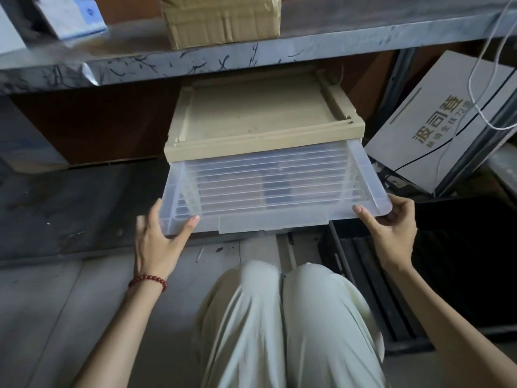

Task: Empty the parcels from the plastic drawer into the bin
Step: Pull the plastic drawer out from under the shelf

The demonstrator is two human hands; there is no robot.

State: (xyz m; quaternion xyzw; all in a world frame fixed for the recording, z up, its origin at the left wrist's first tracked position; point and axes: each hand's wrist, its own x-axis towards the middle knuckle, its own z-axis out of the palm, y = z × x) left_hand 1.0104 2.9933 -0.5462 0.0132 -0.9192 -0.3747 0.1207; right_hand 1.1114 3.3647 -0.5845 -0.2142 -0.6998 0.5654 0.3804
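On my feed there is one clear plastic drawer (265, 180), drawn partway out of its single beige casing (263, 119), which sits under a grey marbled shelf (195, 60). The drawer's back end is inside the casing and its front edge hangs out over the floor, just ahead of the person's two knees in pale trousers (282, 317). I make out the ribbed floor of the drawer and a few dark patches through the plastic, but I cannot tell whether those lie in the drawer or beneath it, and I can pick out no parcel for certain. The left hand (159, 242) clamps the front left corner, thumb curled over the front lip and fingers round the side wall; one red bead bracelet (148, 281) circles that wrist. The right hand (391, 233) grips the front right corner the same way, thumb laid on the rim, fingers wrapped underneath. On top of the shelf stands one taped cardboard box (221, 21), with one white-and-blue box (70, 18) off to its left, blurred. To the right of the casing leans one white carton (442, 121) printed with gold characters, a white cord (481, 65) looping across it. Below that carton lies a black mass (461, 261), too dark for me to say whether it is the bin.
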